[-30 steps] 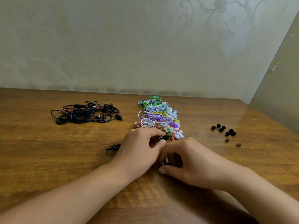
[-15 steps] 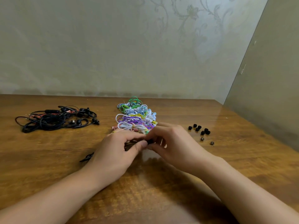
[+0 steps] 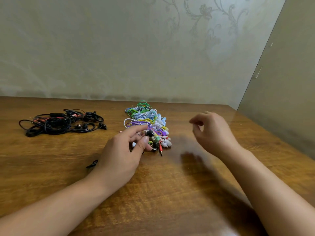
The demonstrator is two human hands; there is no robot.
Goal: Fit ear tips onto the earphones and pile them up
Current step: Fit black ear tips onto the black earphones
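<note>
My left hand pinches a black earphone between thumb and forefinger, its round black tip showing just in front of the colourful earphone pile. The earphone's black cable trails out from under my left wrist. Raised above the table to the right of the pile, my right hand has loosely curled fingers with nothing visible in them. The loose black ear tips are hidden behind my right hand.
A tangle of black earphones lies at the far left of the wooden table. Patterned wallpaper runs along the table's back edge, and a plain panel borders its right side.
My hands have come apart. The right hand let go of the earphone and rose to the right, covering the ear tips. The left hand keeps the black earphone by the colourful pile.
</note>
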